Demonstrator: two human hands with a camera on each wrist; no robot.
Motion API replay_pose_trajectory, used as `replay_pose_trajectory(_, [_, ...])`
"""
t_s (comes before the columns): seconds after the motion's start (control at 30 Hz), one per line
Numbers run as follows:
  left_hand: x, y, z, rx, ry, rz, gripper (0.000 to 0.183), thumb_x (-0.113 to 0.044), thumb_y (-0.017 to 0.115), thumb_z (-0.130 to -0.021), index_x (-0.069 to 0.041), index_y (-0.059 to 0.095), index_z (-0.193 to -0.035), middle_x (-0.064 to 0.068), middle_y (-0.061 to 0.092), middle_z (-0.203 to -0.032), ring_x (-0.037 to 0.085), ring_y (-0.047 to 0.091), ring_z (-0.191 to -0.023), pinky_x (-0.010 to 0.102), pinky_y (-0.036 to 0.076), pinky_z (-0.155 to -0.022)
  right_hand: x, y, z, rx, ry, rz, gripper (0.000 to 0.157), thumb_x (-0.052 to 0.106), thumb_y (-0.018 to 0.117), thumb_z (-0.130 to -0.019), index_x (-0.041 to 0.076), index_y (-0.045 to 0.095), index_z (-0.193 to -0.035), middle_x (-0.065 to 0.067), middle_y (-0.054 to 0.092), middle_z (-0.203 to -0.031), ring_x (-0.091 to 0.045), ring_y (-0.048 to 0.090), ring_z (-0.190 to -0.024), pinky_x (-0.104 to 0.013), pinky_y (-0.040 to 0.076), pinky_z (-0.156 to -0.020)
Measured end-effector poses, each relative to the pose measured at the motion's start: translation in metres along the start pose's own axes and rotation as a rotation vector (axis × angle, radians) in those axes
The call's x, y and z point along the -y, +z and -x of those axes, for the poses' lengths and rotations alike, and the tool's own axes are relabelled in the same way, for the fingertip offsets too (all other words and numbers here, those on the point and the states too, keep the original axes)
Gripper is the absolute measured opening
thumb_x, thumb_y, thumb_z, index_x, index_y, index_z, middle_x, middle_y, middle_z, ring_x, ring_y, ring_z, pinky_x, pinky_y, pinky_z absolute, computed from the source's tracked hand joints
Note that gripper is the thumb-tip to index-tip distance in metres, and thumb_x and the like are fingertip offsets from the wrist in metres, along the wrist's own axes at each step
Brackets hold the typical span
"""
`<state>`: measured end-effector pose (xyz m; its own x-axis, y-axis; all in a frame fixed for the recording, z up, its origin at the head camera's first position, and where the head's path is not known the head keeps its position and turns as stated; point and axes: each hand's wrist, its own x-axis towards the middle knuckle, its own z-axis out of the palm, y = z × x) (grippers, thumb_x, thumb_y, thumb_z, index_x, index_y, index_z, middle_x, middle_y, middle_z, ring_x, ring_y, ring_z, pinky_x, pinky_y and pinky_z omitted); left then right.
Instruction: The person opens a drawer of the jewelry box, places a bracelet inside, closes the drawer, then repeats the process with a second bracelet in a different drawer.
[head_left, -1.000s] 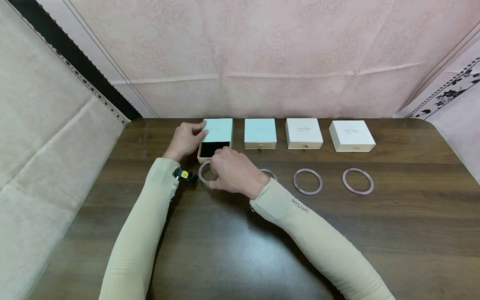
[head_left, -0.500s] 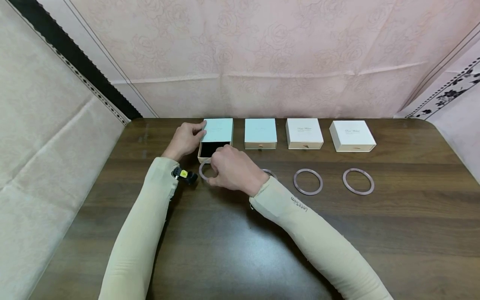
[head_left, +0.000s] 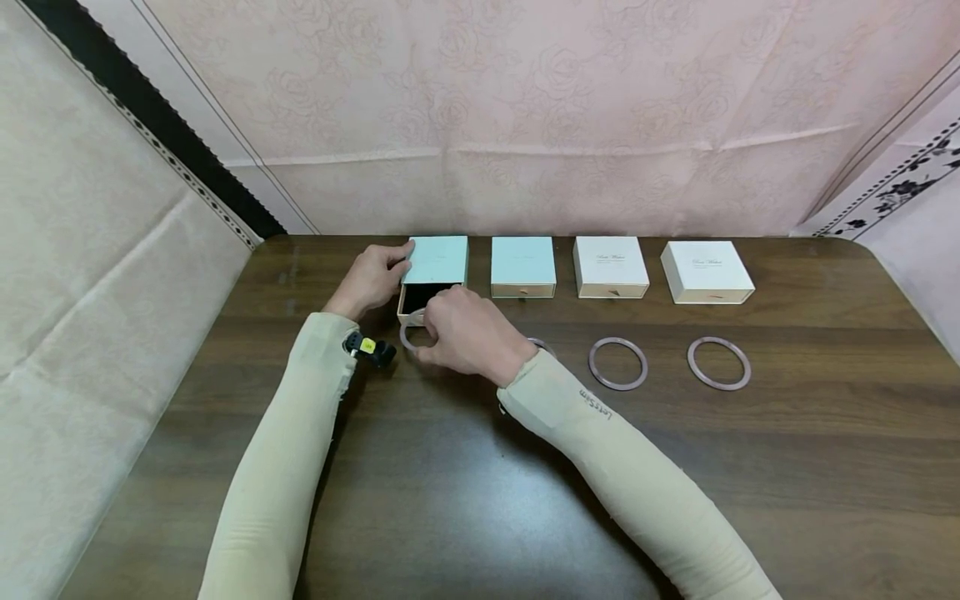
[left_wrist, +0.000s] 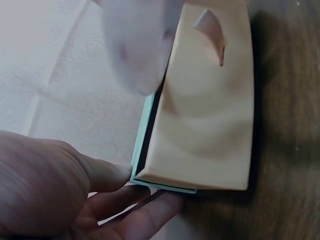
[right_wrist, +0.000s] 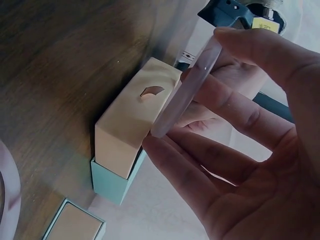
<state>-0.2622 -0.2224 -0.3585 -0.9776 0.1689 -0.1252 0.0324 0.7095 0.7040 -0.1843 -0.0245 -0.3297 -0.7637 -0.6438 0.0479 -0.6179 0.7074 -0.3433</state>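
My left hand [head_left: 371,280] holds the left side of a teal drawer box [head_left: 439,258] at the back left. The box's black-lined drawer [head_left: 426,295] is pulled partway out, its cream front with a small ribbon tab [left_wrist: 215,35]. My right hand [head_left: 474,335] pinches a pale lilac bangle [right_wrist: 185,95] between thumb and fingers. The bangle is tilted just above and in front of the drawer's front edge. In the left wrist view the bangle [left_wrist: 137,45] is blurred beside the drawer front. The right hand hides part of the bangle from the head view.
Right of the held box stand another teal box [head_left: 523,260] and two white boxes, one of them the white box [head_left: 610,260], all shut. In front lie more bangles: a bangle [head_left: 618,387], a bangle [head_left: 718,387] and a partly hidden bangle [head_left: 543,344]. A patterned cloth [head_left: 525,100] hangs behind.
My right hand has moved slightly away from me with the bangle, toward the drawer opening. My left hand stays on the box.
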Motion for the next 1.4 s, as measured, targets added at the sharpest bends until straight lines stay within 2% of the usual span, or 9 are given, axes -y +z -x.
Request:
replay_pose_trajectory(0.2, [0.000, 0.000, 0.000, -0.001, -0.001, -0.017, 0.048, -0.018, 0.045, -0.111, -0.017, 0.036, -0.157, 0.014, 0.056, -0.099, 0.010, 0.040, -0.059, 0.027, 0.043, -0.063, -0.001, 0.003, -0.003, -0.025, 0.001, 0.031, 0.036, 0.033, 0.075, -0.090, 0.015, 0.063, -0.061, 0.009, 0.050, -0.059, -0.008, 0.047, -0.063, -0.023, 0.044, -0.052])
replay_pose_trajectory(0.4, [-0.001, -0.001, 0.000, -0.004, 0.002, -0.031, 0.048, -0.018, 0.044, -0.111, -0.017, 0.036, -0.157, 0.017, 0.059, -0.105, 0.011, 0.041, -0.060, 0.027, 0.041, -0.062, -0.001, 0.003, -0.006, -0.048, 0.010, 0.051, 0.041, 0.035, 0.075, -0.090, 0.016, 0.057, -0.058, 0.009, 0.045, -0.055, -0.008, 0.046, -0.061, -0.024, 0.044, -0.052])
replay_pose_trajectory(0.63, [0.000, 0.000, -0.001, 0.004, -0.005, -0.033, 0.048, -0.019, 0.044, -0.111, -0.017, 0.035, -0.158, 0.017, 0.060, -0.111, 0.010, 0.040, -0.059, 0.027, 0.039, -0.060, 0.000, 0.002, -0.009, -0.057, 0.033, 0.069, 0.043, 0.036, 0.074, -0.090, 0.017, 0.053, -0.058, 0.007, 0.048, -0.058, -0.010, 0.049, -0.061, -0.028, 0.050, -0.056])
replay_pose_trajectory(0.73, [-0.001, 0.000, 0.000, 0.002, 0.001, -0.034, 0.048, -0.018, 0.044, -0.111, -0.017, 0.036, -0.158, 0.015, 0.061, -0.102, 0.011, 0.040, -0.059, 0.027, 0.040, -0.061, 0.001, 0.003, -0.010, -0.049, 0.046, 0.065, 0.042, 0.037, 0.074, -0.091, 0.018, 0.054, -0.059, 0.006, 0.051, -0.059, -0.011, 0.052, -0.062, -0.029, 0.051, -0.057])
replay_pose_trajectory(0.87, [-0.002, 0.000, 0.001, -0.005, 0.000, -0.036, 0.048, -0.017, 0.044, -0.111, -0.017, 0.036, -0.158, 0.008, 0.053, -0.086, 0.011, 0.041, -0.058, 0.027, 0.041, -0.062, 0.001, 0.003, -0.011, -0.042, 0.064, 0.053, 0.041, 0.036, 0.073, -0.092, 0.018, 0.055, -0.061, 0.006, 0.050, -0.059, -0.010, 0.050, -0.061, -0.028, 0.048, -0.054])
replay_pose_trajectory(1.13, [-0.002, 0.000, 0.000, 0.004, -0.004, -0.030, 0.048, -0.017, 0.044, -0.111, -0.016, 0.035, -0.158, 0.009, 0.053, -0.094, 0.011, 0.042, -0.061, 0.026, 0.042, -0.064, -0.001, 0.004, -0.015, -0.034, 0.082, 0.039, 0.040, 0.035, 0.071, -0.094, 0.018, 0.053, -0.062, 0.007, 0.045, -0.060, -0.010, 0.043, -0.059, -0.026, 0.040, -0.049])
replay_pose_trajectory(1.4, [-0.002, -0.001, 0.001, 0.002, 0.000, -0.033, 0.048, -0.017, 0.043, -0.111, -0.016, 0.036, -0.158, 0.009, 0.055, -0.093, 0.009, 0.041, -0.057, 0.026, 0.041, -0.060, -0.001, 0.003, -0.018, -0.030, 0.092, 0.051, 0.034, 0.031, 0.069, -0.094, 0.017, 0.056, -0.066, 0.006, 0.049, -0.062, -0.011, 0.047, -0.062, -0.027, 0.043, -0.051])
